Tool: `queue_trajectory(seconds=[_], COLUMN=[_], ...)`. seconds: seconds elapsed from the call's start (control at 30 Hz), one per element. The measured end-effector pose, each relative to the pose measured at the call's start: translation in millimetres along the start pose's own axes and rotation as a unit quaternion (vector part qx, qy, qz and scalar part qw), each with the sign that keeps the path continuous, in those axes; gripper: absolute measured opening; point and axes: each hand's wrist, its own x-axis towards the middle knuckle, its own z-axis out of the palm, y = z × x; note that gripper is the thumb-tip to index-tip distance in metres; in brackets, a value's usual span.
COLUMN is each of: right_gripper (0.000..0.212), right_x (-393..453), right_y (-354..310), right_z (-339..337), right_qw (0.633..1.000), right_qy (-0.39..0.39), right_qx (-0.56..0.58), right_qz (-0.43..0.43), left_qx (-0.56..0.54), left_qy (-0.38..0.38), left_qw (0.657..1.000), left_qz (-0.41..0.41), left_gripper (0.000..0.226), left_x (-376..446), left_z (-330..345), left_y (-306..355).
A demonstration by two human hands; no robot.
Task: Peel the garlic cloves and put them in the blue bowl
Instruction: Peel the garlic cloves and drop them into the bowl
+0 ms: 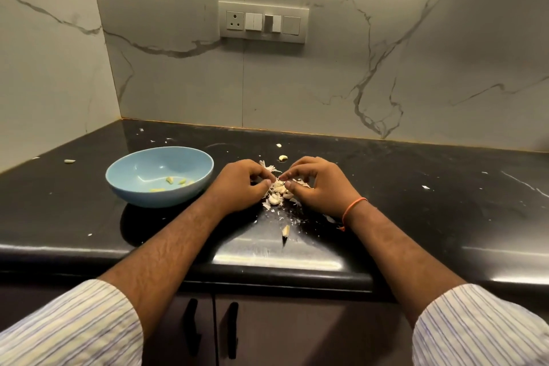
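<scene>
The table (416,187) is a glossy black stone top set into a corner of grey-white marbled wall, with a switch panel (263,22) mounted on the back wall and dark cabinet doors with two black handles (231,330) below the front edge. Papery skin flakes are scattered across the surface. The blue bowl (159,176) stands left of centre, near the front edge, with a few peeled cloves (175,181) inside. Just right of the bowl lies the garlic pile (277,192) of cloves and loose skins. The left hand (240,184) and right hand (319,186) meet over this pile, fingers curled, fingertips pinching at the garlic. An orange thread (352,208) circles the right wrist. Stray cloves lie behind the hands (283,158), toward the left edge (69,161), and near the front edge (285,230).
</scene>
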Motion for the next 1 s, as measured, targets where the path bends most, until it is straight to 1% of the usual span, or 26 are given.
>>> queue_trajectory(seconds=[0.07,0.17,0.3,0.37,0.5,0.67,0.77,0.87,1.0], right_gripper=[0.016,0.022,0.014,0.015,0.015,0.011,0.009,0.01,0.015], right_x=[-0.6,-0.9,-4.8,-6.4,-6.8,-8.3,-7.0,-5.8,-4.4], right_y=[0.5,1.6,0.3,-1.4,-1.0,6.5,5.0,-0.2,-4.7], right_z=[0.4,-1.3,-5.8,-9.7,-14.4,-12.2,-10.5,-10.5,-10.9], right_qw=[0.998,0.993,0.995,0.993,0.99,0.991,0.993,0.989,0.983], right_qy=[-0.021,-0.069,-0.079,-0.091,-0.107,-0.097,-0.061,-0.041,-0.056], right_qx=[-0.059,-0.085,-0.009,0.038,0.069,0.067,0.081,0.126,0.161], right_qz=[-0.007,0.035,0.054,0.058,0.067,0.067,0.065,0.062,0.07], left_qx=[0.001,0.003,0.004,0.006,0.005,-0.014,-0.027,-0.048,-0.061], left_qy=[-0.013,-0.02,-0.031,-0.037,-0.044,-0.017,-0.01,-0.018,-0.039], left_qw=[1.0,1.0,1.0,0.999,0.999,0.999,0.999,0.998,0.995], left_qz=[0.003,0.004,0.001,0.002,0.007,0.037,0.041,0.045,0.07], left_gripper=[0.01,0.01,0.008,0.007,0.006,0.011,0.015,0.018,0.019], left_x=[-0.6,-1.0,-3.2,-3.4,-2.4,-5.9,-7.8,-9.5,-11.6], left_z=[-0.2,-0.6,-1.4,-3.1,-4.3,-1.1,-3.0,-5.8,-9.9], left_y=[0.5,2.2,5.4,5.6,5.3,5.7,6.9,11.3,14.8])
